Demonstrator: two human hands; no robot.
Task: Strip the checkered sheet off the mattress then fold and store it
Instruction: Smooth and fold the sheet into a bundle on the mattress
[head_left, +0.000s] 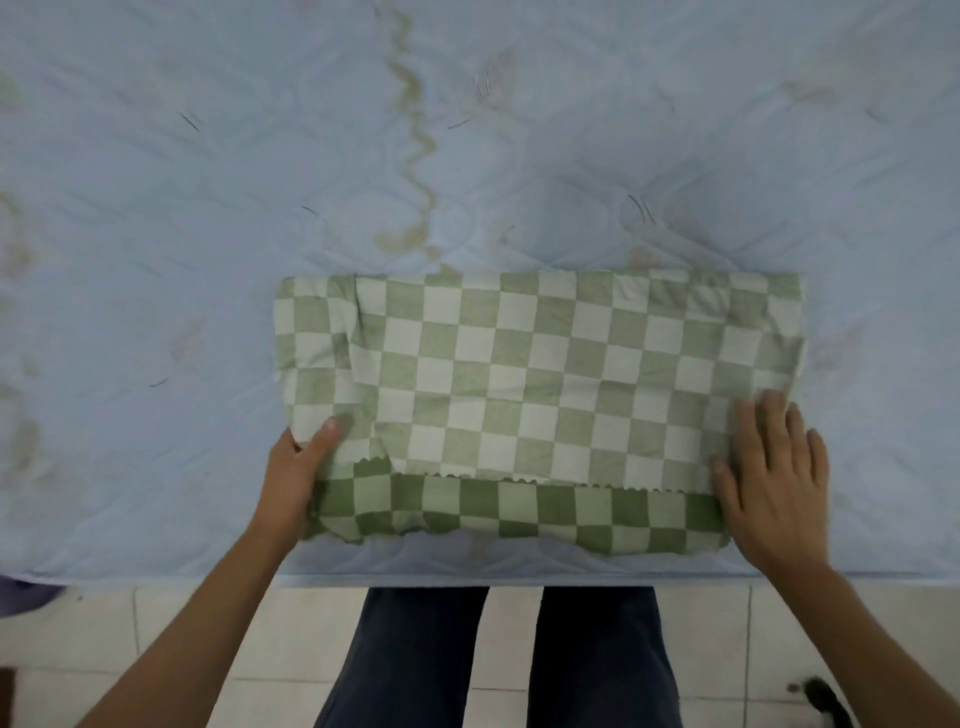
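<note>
Sheet (540, 384), green-and-white checkered, lies folded into a thick rectangle on the bare mattress (467, 130), close to its near edge, where a person stands over it on a tiled floor (514, 649). The left hand (296, 478) pinches the near left corner, thumb on top and fingers tucked out of sight beneath, apparently to lift that end for another fold. The right hand (774, 483) lies flat on the near right corner, fingers straight and spread, seemingly pinning the layers so they do not slide. Stripping looks done; folding appears near its end. No drawer, basket or shelf for storage is in view.
</note>
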